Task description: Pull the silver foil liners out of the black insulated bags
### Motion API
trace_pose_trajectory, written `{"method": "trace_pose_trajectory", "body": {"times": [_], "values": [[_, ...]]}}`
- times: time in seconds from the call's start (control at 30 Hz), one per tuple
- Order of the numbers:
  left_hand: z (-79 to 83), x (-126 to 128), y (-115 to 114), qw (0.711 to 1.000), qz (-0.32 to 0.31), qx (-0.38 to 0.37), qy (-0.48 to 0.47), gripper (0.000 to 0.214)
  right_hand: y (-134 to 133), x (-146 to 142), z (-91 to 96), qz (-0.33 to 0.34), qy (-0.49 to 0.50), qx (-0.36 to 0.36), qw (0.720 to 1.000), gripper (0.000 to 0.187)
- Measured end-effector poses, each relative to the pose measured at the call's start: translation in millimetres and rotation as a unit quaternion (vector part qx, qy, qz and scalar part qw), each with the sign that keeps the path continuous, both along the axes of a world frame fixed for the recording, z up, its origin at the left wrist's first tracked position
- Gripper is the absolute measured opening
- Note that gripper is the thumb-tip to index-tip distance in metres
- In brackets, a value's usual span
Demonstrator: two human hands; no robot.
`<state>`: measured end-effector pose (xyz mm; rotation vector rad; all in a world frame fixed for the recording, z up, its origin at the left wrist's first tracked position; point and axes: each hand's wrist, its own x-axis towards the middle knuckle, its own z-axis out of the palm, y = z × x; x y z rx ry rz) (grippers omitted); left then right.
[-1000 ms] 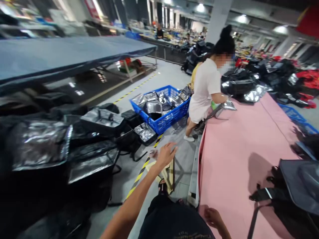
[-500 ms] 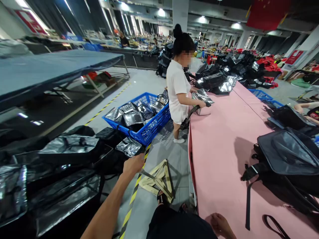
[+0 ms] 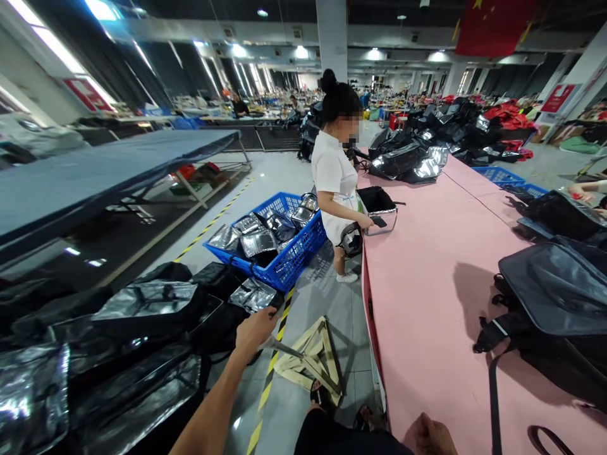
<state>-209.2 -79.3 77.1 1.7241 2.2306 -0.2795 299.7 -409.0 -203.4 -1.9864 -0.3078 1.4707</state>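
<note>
My left hand (image 3: 256, 328) is closed at the end of my outstretched arm. A thin grey pole (image 3: 287, 349) runs from under this hand to a pale triangular wooden base (image 3: 325, 363) on the floor; the grip itself is partly hidden. Just beyond the fingers lies a silver-lined bag (image 3: 255, 294). My right hand (image 3: 429, 435) is curled into a fist at the near edge of the pink tabletop (image 3: 422, 297), with nothing visible in it. To its right lie a black strap (image 3: 494, 404) and a large black backpack (image 3: 545, 309).
Black bags with silver linings (image 3: 147, 300) are heaped at left. A blue basket (image 3: 294, 262) of silver-lined bags stands ahead. Beside the table, a person in white (image 3: 334, 170) handles a black box-shaped bag (image 3: 378, 201). More bags (image 3: 403, 161) pile at the table's far end.
The person in white has turned the bag on the table, so its dark open inside now shows. My view has tilted up slightly. My left hand stays by the pole, my right stays closed.
</note>
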Motion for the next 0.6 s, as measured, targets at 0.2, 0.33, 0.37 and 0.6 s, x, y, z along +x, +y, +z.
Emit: {"method": "trace_pose_trajectory", "body": {"times": [0.2, 0.33, 0.37, 0.6], "values": [[-6.9, -2.6, 2.5, 1.0, 0.005, 0.009, -0.001, 0.057, 3.6, -4.8, 15.8, -0.013, 0.014, -0.035, 0.999, 0.068], [-5.1, -1.7, 2.6, 1.0, 0.003, 0.006, 0.003, 0.056, 4.4, -4.4, 20.6, -0.012, 0.032, -0.032, 0.999, 0.068], [-3.8, -0.9, 2.4, 1.0, 0.001, 0.003, 0.005, 0.056, 4.0, -4.2, 19.8, -0.013, 0.035, -0.028, 0.999, 0.069], [5.0, 6.4, 0.4, 1.0, 0.002, -0.005, 0.015, 0.055, -0.3, -1.9, 2.6, -0.007, 0.043, -0.02, 0.999, 0.071]]}}
